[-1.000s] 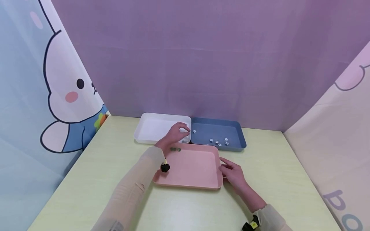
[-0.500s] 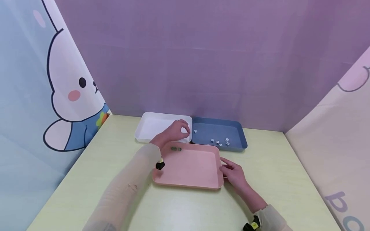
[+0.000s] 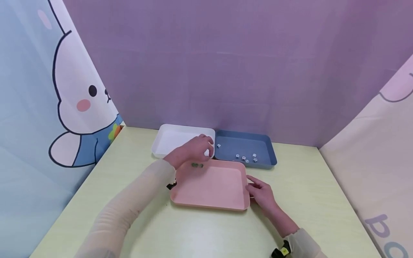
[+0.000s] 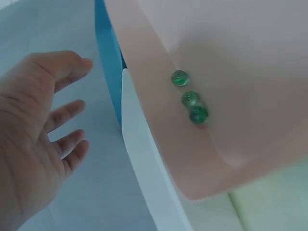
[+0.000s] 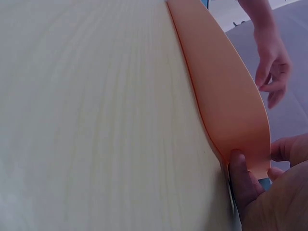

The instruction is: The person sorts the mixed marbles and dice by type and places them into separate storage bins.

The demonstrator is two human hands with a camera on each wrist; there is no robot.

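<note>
My left hand point(image 3: 197, 147) hovers over the right end of the white tray point(image 3: 164, 141). In the left wrist view its fingers are loosely bent, with nothing seen between them. Three green glass marbles point(image 4: 190, 98) lie in a far-left corner of the pink tray point(image 3: 213, 186), just nearer than that hand. My right hand point(image 3: 262, 195) holds the pink tray's right wall; in the right wrist view the thumb point(image 5: 239, 168) presses the outer side and other fingers reach over the rim.
Against the white tray's right side stands a blue tray point(image 3: 245, 141) with several white dice point(image 3: 243, 158) in it. The three trays stand close together on a pale wooden table point(image 3: 206, 233). A purple cloth point(image 3: 206, 64) hangs behind.
My left hand has drawn slightly back, and its thumb and finger, earlier curved close together, now point downward. My right hand stays on the pink tray's wall.
</note>
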